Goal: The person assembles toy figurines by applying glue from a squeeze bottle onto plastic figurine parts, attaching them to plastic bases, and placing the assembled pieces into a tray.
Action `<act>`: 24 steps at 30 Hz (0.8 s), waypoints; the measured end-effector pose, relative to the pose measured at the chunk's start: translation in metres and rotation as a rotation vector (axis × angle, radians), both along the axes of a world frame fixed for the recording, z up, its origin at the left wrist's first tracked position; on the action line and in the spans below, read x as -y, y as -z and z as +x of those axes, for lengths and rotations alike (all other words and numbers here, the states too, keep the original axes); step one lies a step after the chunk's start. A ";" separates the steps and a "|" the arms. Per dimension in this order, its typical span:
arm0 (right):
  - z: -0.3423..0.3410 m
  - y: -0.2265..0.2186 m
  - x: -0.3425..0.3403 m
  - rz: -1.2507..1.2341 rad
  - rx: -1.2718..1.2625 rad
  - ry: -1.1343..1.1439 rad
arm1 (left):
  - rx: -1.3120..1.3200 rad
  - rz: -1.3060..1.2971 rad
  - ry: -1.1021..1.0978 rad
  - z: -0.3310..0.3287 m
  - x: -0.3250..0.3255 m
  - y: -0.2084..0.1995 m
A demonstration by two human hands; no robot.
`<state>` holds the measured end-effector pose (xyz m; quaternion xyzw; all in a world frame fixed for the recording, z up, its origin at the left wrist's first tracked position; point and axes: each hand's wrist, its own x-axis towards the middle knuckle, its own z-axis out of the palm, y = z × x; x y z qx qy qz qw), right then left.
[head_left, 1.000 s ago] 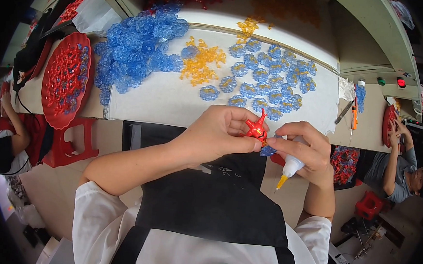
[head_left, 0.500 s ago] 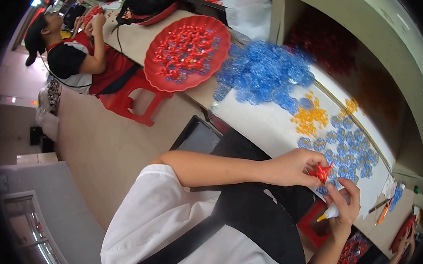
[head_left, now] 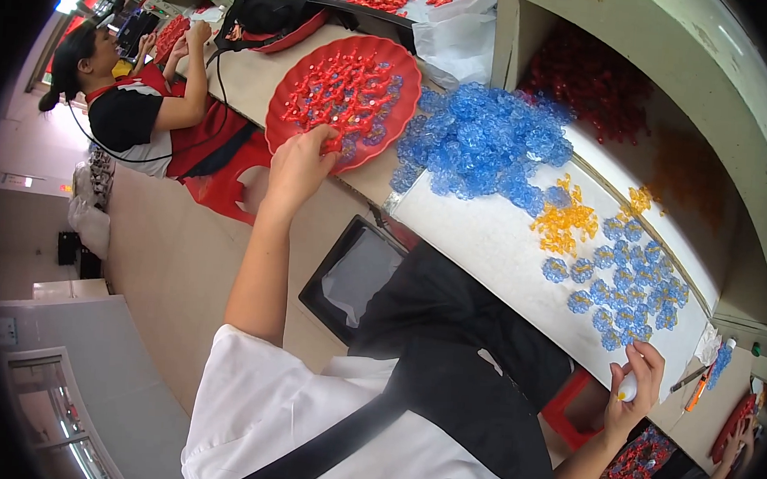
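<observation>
My left hand [head_left: 300,171] reaches over the near rim of a scalloped red basin [head_left: 282,80]. Its fingers pinch a small glossy red piece [head_left: 330,146], mostly hidden by the fingertips. In the basin lie many red pieces [head_left: 344,88] mixed with blue clear discs. My right hand [head_left: 637,394] is closed round a small white squeeze bottle [head_left: 627,389] with a yellow tip, at the near edge of a white work sheet [head_left: 481,219]. Beyond that hand, blue flower-shaped discs [head_left: 622,289] with yellow bits on them are spread over the sheet.
Blue clear discs [head_left: 486,140] are heaped left of small yellow pieces [head_left: 565,220]. A shelf [head_left: 738,191] overhangs the bench. Pens [head_left: 697,389] lie at the right. Below the bench is a black tray [head_left: 327,293]. A co-worker [head_left: 137,110] sits far left; another's hands [head_left: 740,441] show far right.
My left hand has swung left from the blue discs to the red basin, taking the red piece along. My right hand has stayed near the sheet's edge, the bottle turned in its grip.
</observation>
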<state>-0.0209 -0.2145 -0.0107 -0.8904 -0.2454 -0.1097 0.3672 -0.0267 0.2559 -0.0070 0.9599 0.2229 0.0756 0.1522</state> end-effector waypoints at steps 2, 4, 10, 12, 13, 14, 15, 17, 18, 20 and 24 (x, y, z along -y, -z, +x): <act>-0.001 -0.004 0.001 0.000 0.020 0.015 | -0.116 0.129 0.028 0.005 -0.001 0.012; -0.005 -0.006 0.005 0.005 0.004 0.038 | -0.117 0.160 0.030 0.011 0.001 0.016; -0.006 0.000 0.009 0.048 -0.056 0.053 | 0.120 0.287 -0.017 0.001 0.014 -0.003; -0.007 0.002 0.009 0.081 -0.071 0.065 | 0.271 0.197 0.075 0.016 0.042 -0.017; -0.007 0.003 0.009 0.076 -0.071 0.085 | 0.317 0.040 0.126 0.026 0.064 -0.025; -0.008 0.004 0.010 0.100 -0.083 0.073 | 0.376 -0.053 0.244 0.041 0.079 -0.020; -0.009 0.004 0.010 0.125 -0.094 0.061 | 0.395 -0.064 0.393 0.060 0.099 -0.014; -0.012 0.003 0.009 0.139 -0.089 0.063 | 0.457 0.001 0.735 0.101 0.140 -0.003; -0.014 0.002 0.009 0.152 -0.086 0.057 | 0.473 0.013 0.814 0.127 0.158 0.009; -0.017 -0.002 0.008 0.135 -0.064 0.064 | 0.453 0.088 0.869 0.172 0.186 0.033; -0.026 -0.003 0.017 0.139 -0.073 0.080 | 0.595 0.418 0.862 0.238 0.201 0.067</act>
